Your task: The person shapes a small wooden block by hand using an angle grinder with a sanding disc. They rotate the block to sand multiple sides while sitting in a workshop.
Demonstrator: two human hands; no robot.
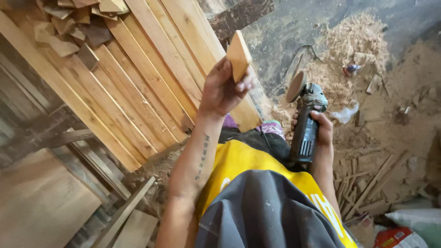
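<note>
Wooden block [239, 55] in left hand [222, 92], grinder [305, 121] partly hidden by right hand [321, 133]

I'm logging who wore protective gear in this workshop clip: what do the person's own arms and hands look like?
Both arms are bare, with no sleeves, and neither the left hand nor the right hand wears a glove. A dark line tattoo runs lengthwise along the left forearm. No watch or rings show.
</note>
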